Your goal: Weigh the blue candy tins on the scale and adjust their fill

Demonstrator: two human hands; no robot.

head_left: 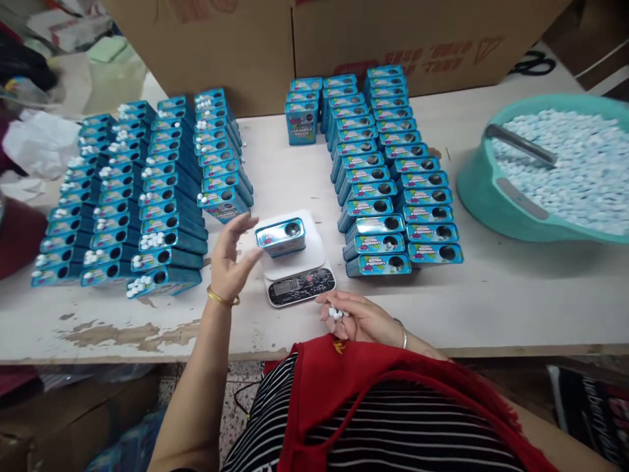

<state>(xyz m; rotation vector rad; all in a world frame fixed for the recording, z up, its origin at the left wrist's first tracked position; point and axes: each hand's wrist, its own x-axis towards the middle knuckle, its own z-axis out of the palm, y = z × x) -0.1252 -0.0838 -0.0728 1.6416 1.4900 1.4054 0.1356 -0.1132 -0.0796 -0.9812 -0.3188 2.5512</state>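
A blue tin (281, 236) with a round hole in its top lies on a small white kitchen scale (295, 262) at the table's front. My left hand (230, 259) hovers just left of the tin, fingers spread and empty. My right hand (356, 318) rests near the table edge, right of the scale's display, cupped round a few small white candies (336, 313).
Rows of blue tins (128, 196) with candies on top fill the left. More rows of tins (388, 177) stand to the right of the scale. A teal basin (496, 196) of pale candies with a scoop (521, 145) sits far right. Cardboard boxes (304, 39) line the back.
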